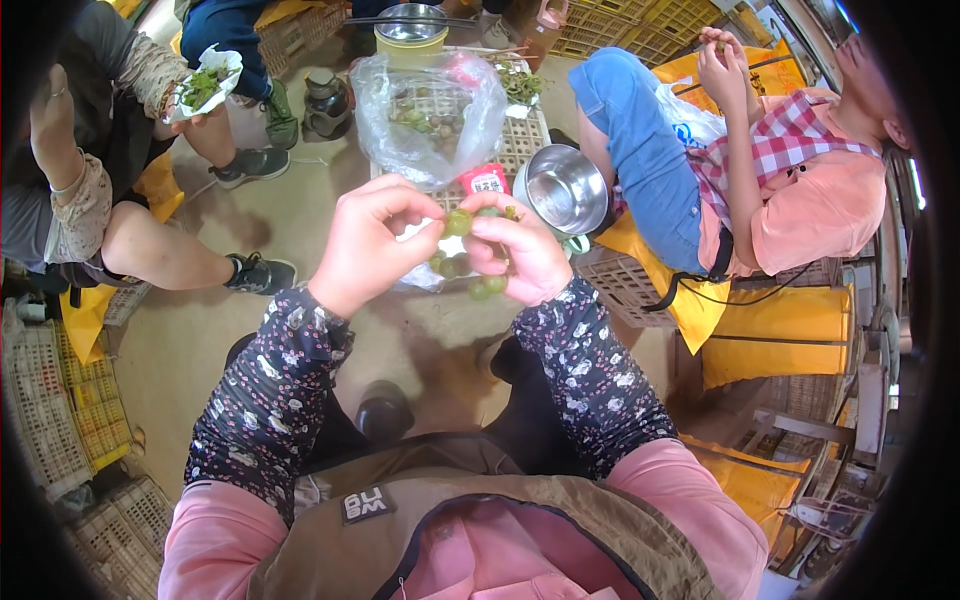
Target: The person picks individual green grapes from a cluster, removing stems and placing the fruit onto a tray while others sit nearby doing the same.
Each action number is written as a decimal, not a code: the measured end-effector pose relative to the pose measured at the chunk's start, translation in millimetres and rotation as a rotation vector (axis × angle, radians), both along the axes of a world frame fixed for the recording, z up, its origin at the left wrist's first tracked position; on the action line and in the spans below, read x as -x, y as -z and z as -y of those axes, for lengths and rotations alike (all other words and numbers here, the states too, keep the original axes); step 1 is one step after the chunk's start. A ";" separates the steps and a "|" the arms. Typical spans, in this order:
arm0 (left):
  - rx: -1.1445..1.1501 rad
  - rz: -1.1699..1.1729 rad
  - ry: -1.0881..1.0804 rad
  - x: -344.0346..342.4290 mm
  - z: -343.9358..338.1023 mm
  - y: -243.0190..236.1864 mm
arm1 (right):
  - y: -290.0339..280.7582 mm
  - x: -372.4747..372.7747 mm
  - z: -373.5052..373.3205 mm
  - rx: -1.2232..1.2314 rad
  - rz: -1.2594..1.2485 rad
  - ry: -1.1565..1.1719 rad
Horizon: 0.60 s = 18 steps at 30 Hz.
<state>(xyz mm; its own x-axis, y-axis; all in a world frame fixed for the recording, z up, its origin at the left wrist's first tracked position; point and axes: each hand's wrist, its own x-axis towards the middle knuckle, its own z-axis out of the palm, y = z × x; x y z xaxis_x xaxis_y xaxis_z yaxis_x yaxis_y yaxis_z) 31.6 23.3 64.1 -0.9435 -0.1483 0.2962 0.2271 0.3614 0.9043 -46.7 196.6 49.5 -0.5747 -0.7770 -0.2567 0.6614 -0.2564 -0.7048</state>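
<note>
Head view: green grape caught in a pinch

It's mid-scene, held between the left hand's thumb and fingertip. The right hand is loosely curled around more grapes. Farther off, steel bowl to the right, clear plastic bag left of it.

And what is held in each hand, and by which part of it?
The left hand pinches a green grape by its left side. The right hand holds a small grape bunch; the exact place of hold is hidden.
</note>
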 end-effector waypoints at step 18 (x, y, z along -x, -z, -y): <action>0.216 -0.094 -0.110 -2.7 -7.3 -3.7 | -0.7 -3.3 0.3 -0.132 -0.109 0.030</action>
